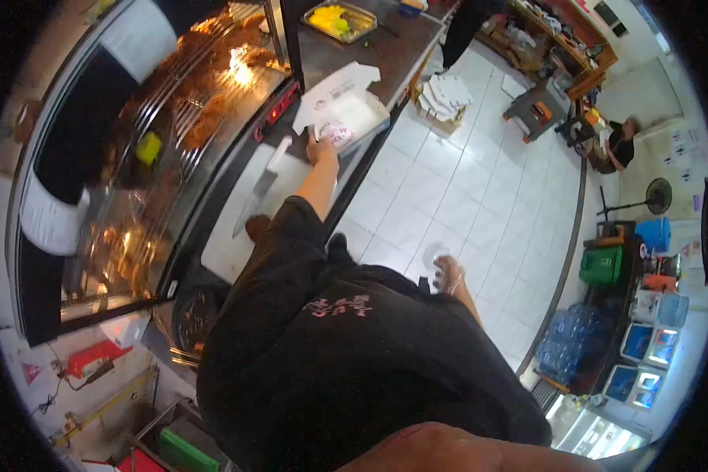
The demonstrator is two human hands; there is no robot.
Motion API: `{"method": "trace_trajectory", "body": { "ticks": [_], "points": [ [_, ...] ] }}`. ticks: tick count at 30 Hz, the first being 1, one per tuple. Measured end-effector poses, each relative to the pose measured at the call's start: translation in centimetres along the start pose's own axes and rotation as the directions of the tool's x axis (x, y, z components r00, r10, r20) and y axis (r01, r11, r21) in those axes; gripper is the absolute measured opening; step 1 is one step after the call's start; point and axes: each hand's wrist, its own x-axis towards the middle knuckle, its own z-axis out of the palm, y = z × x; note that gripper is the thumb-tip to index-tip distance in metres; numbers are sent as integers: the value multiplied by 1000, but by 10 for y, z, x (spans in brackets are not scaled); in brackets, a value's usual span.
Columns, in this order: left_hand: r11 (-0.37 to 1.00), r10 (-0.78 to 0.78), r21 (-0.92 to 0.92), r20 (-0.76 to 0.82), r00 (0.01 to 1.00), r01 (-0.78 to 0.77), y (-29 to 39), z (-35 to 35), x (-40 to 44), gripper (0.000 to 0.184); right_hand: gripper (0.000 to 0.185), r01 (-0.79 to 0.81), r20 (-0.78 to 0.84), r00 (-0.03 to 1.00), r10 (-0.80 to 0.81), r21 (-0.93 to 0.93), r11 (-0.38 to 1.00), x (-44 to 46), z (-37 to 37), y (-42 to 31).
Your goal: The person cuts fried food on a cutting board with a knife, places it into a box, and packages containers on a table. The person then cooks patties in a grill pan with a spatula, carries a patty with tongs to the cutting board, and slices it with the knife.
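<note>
My left hand [322, 149] reaches to the near corner of an open white cardboard box [367, 122] on the counter. Its fingers are closed at the edge of a white packet with red print [336, 133], which lies partly in the box; the fingertips are partly hidden. Close by that hand, a large knife [258, 193] with a white handle rests on a white cutting board [222, 234]. Low over the floor on my right, my right hand [450, 275] has curled fingers beside a clear, round, plastic-looking thing [434, 252], blurred, which it seems to hold.
A lit glass display case [173, 157] with browned food stands left of the counter. A metal tray [340, 21] of yellow food sits farther along. A carton [442, 106] and a grey stool [536, 110] stand on the tiles. Another person [615, 148] sits at the far right.
</note>
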Motion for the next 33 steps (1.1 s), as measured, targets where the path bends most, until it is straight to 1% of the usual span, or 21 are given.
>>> {"method": "trace_trajectory", "body": {
  "ticks": [2,3,4,6,7,9,11,12,13,14,17,19,20,22,24,26,27,29,30,32,33],
  "points": [
    [1000,-23,-8,63,998,24,33,43,23,40,30,44,-146,986,-85,-264,963,-6,26,-39],
    [999,-19,47,77,997,15,30,66,41,43,26,349,8,929,-369,-345,871,5,20,-41],
    [998,-33,49,71,997,29,37,83,51,43,26,342,10,932,-362,-358,869,10,32,-63],
    [982,-142,131,62,988,133,57,122,70,44,37,502,143,825,-547,-632,591,18,66,-107],
    [996,-53,73,63,997,49,26,154,99,43,37,484,207,841,-501,-702,523,11,86,-139],
    [991,-107,87,57,993,102,12,184,129,44,40,579,330,567,-755,-811,81,54,118,-176],
    [980,-179,91,18,984,176,-6,199,155,44,35,648,543,463,-701,-746,-151,74,160,-247],
    [986,-157,59,64,986,153,-24,202,165,44,27,687,445,500,-743,-726,28,113,181,-277],
    [991,-133,20,96,986,132,-36,204,169,44,27,712,521,394,-757,-694,-108,141,202,-315],
    [993,-109,-21,127,986,113,-49,207,173,44,26,748,704,154,-694,-542,-384,162,229,-359],
    [807,-317,-375,376,871,456,35,128,114,44,31,460,598,348,-722,-780,-424,241,337,-467],
    [757,-357,-378,444,822,533,73,67,74,44,28,386,604,321,-729,-787,-482,314,401,-507],
    [791,-328,-351,449,831,501,96,34,49,42,28,378,692,208,-691,-709,-596,354,420,-518],
    [852,-324,-271,397,859,447,83,-18,2,39,16,340,919,-265,-292,-195,-920,410,445,-544],
    [929,-346,-33,269,899,368,66,-67,-56,37,23,422,980,35,-194,-190,-886,470,484,-564],
    [919,-374,167,93,923,356,34,-103,-122,37,48,585,869,482,-112,-415,-697,424,524,-578],
    [889,-427,191,16,904,417,23,-117,-155,37,48,558,860,511,-18,-348,-753,419,534,-587],
    [819,-527,198,-116,842,539,-30,-136,-223,34,46,613,903,295,-314,-430,-662,399,522,-582],
    [781,-572,180,-179,801,598,-59,-143,-253,31,46,614,909,287,-302,-417,-671,358,519,-570],
    [660,-745,-60,-182,642,749,-58,-152,-289,32,51,647,625,-200,-755,-494,-581,245,508,-517],
    [606,-796,-209,-167,582,768,-53,-154,-296,33,52,821,757,-7,-654,-369,-436,225,507,-493]
  ]
}}
